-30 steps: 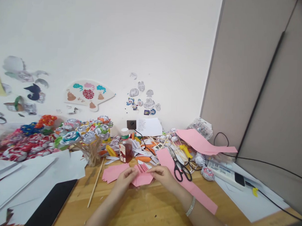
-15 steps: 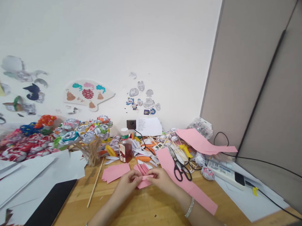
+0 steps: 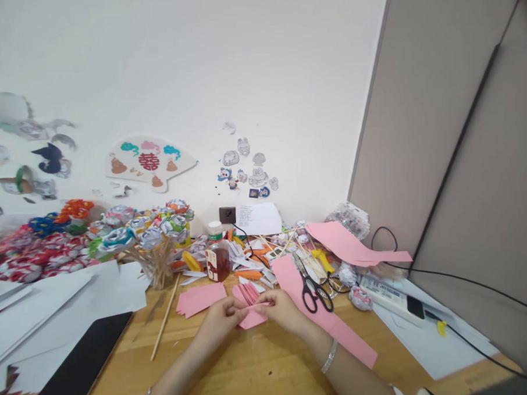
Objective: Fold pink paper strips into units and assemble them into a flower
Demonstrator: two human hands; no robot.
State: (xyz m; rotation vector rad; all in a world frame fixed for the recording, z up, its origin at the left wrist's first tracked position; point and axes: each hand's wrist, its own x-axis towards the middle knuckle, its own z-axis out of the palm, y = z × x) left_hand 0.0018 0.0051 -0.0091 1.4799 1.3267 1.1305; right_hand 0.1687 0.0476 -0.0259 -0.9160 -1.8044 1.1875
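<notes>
A small folded piece of pink paper (image 3: 253, 318) is pinched between my two hands over the wooden table. My left hand (image 3: 224, 317) is closed on its left edge, and my right hand (image 3: 280, 309) grips its upper right part. Just behind my fingers lie several folded pink strips (image 3: 246, 293). To the left of them rests a stack of cut pink pieces (image 3: 201, 298). A long pink sheet (image 3: 345, 329) runs under my right forearm side, with black-handled scissors (image 3: 314, 290) lying on it.
A glue bottle (image 3: 218, 256) stands behind the hands. Left are a wooden stick (image 3: 165, 318), a black flat board (image 3: 88, 353), white sheets (image 3: 67, 294) and paper flowers (image 3: 148, 230). Paper scraps line the wall. A power strip (image 3: 394, 299) with a cable lies right.
Both hands stay on the pink paper, with the fingers shifting slightly along its fold. The whole view has moved a little, so the scene sits slightly further left and higher.
</notes>
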